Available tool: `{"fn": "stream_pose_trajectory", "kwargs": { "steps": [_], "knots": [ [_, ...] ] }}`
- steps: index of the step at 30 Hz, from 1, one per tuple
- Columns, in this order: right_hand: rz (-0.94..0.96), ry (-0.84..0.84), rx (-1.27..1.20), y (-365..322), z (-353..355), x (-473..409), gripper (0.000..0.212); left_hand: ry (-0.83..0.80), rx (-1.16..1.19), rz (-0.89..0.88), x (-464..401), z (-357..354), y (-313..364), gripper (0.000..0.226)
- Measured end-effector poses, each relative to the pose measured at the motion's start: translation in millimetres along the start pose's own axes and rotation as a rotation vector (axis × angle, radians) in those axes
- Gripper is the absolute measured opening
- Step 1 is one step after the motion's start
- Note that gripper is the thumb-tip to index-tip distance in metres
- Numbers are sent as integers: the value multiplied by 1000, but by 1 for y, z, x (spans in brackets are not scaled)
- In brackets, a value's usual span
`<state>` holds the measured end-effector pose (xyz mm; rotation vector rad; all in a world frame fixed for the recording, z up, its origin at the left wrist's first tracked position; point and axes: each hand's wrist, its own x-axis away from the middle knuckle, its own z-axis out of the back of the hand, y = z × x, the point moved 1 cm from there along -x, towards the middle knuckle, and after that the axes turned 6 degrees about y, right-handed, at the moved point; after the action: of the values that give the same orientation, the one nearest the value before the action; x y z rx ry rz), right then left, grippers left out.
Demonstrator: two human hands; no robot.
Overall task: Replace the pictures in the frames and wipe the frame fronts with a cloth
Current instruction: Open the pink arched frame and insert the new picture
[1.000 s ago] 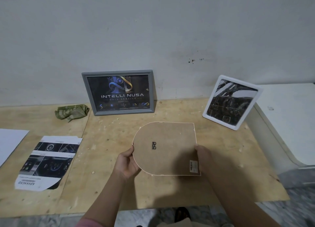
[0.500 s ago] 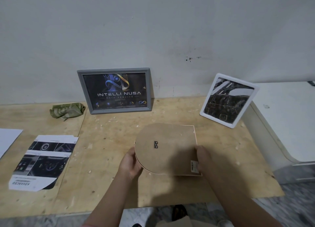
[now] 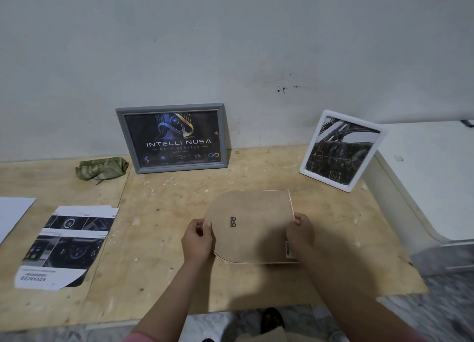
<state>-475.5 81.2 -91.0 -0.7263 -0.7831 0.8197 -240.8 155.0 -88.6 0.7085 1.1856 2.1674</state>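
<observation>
I see left hand (image 3: 197,241) and right hand (image 3: 299,233) gripping arched frame (image 3: 252,226) back-up, worktop (image 3: 164,239) centre. Grey frame (image 3: 172,138) at 11 o'clock reads "INTELLI NUSA"; printout (image 3: 66,246) at 9 reads "ADVANCED".

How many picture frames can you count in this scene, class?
3: grey frame against the wall, white frame leaning at right, arched frame back-up, held by both hands.

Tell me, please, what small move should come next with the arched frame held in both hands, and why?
Probably turn the arched frame over. Both the left hand and right hand grip its edges, and only its brown backing board with the small metal hanger faces up, so the front that needs wiping is hidden. The green cloth lies untouched beside the grey frame.
</observation>
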Motion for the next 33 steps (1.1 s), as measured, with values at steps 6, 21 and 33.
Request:
{"fn": "stream_pose_trajectory", "kwargs": {
  "steps": [6, 21, 33],
  "knots": [
    [133, 8, 128, 1, -6, 1, 30, 38, -146, 59, -8, -1, 2, 13],
    [171, -23, 257, 3, -1, -6, 29, -142, -65, 289, -33, 5, 3, 35],
    [146, 0, 60, -8, 5, -10, 11, -139, 46, 299, -34, 15, 15, 31]
  ]
}}
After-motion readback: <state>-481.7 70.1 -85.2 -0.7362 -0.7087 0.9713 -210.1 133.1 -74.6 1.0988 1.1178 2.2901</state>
